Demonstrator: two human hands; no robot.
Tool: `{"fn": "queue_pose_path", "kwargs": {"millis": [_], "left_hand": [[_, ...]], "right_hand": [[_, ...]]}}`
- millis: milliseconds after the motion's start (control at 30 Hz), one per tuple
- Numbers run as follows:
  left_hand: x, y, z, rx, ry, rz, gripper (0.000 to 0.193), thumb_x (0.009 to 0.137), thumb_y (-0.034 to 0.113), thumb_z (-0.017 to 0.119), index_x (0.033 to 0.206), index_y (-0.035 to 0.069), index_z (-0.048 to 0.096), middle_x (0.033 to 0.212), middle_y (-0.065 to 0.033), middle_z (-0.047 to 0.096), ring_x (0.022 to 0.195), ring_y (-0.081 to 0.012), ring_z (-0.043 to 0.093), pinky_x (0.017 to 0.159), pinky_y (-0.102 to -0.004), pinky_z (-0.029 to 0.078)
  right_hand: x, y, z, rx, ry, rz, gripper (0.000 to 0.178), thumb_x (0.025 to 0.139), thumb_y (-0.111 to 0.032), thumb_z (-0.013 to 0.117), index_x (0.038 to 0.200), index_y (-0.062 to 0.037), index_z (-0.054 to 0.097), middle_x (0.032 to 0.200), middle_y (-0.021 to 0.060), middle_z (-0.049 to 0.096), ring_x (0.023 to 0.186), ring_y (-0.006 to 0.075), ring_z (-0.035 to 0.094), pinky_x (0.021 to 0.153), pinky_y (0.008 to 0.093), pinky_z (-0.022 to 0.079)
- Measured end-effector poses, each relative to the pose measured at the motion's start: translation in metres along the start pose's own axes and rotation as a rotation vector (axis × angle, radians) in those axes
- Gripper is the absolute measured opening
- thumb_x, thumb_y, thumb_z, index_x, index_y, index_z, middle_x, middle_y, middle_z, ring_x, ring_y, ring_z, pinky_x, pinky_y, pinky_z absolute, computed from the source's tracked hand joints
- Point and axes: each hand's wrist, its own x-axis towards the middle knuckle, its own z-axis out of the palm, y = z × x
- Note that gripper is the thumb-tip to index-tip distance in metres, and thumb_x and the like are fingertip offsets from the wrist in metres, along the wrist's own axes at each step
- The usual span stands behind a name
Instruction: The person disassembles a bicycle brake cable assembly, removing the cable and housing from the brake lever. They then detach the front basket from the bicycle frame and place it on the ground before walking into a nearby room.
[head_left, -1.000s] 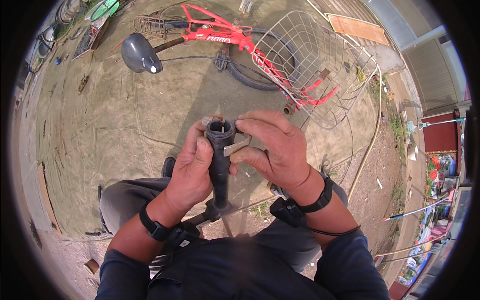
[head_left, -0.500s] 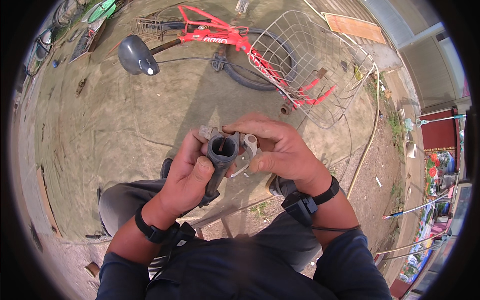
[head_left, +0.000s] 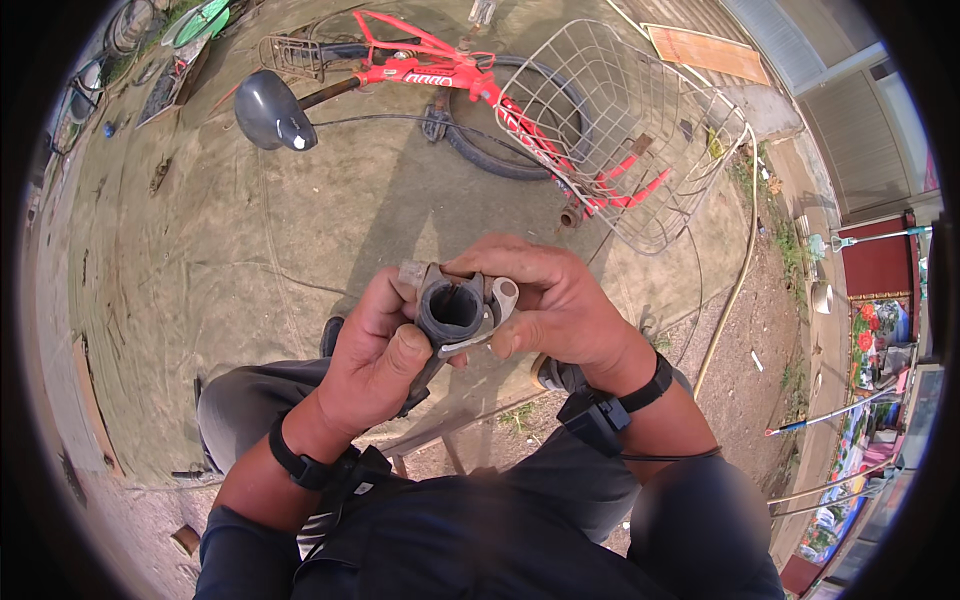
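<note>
Since the frame half a second ago, the pale grey curved metal lever (head_left: pixel 490 326) has swung in: its long arm stood away from the tube and pointed toward the person, and now it lies across the near right side of the mouth. The black hollow cylindrical tube (head_left: pixel 450 308) has also turned slightly under it.

The relation that matters is lever to tube. The lever's pivot end sits at the right of the black collar, and its arm curves from there toward the left thumb, close along the rim; whether it touches cannot be told. The tube's mouth faces up at the viewer, while its long axis drops away foreshortened toward the person and a little left.

The tube is between both hands, above the lap. The left hand (head_left: pixel 372 345) is wrapped around its left side, thumb in front. The right hand (head_left: pixel 560 300), the nearer to the lever, is closed about the pivot end, fingers on the far side and thumb on the near. Well beyond, a red painted bicycle frame (head_left: pixel 430 76) lies on a greenish-brown mat (head_left: pixel 200 250).
</note>
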Motion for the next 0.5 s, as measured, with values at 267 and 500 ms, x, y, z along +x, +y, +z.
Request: {"fn": "queue_pose_path", "kwargs": {"millis": [267, 500], "left_hand": [[-0.001, -0.007, -0.003, 0.005, 0.013, 0.03, 0.051, 0.098, 0.043, 0.061, 0.128, 0.006, 0.043, 0.119, -0.0063, 0.058, 0.107, -0.0113, 0.054, 0.092, -0.0301, 0.045], [-0.002, -0.012, -0.01, 0.071, 0.037, -0.002, 0.058, 0.094, 0.04, 0.067, 0.134, 0.008, 0.038, 0.133, -0.0079, 0.051, 0.124, -0.0179, 0.051, 0.104, -0.0359, 0.043]], "right_hand": [[0.0, 0.005, 0.005, -0.171, 0.061, 0.046, 0.073, 0.07, -0.017, 0.09, 0.133, -0.0011, 0.056, 0.118, 0.0079, 0.058, 0.112, 0.0194, 0.059, 0.098, 0.0342, 0.047], [0.0, 0.009, 0.01, -0.155, 0.12, 0.132, 0.097, 0.066, -0.021, 0.093, 0.145, -0.0021, 0.04, 0.13, 0.0109, 0.056, 0.124, 0.0218, 0.054, 0.108, 0.0388, 0.042]]}}
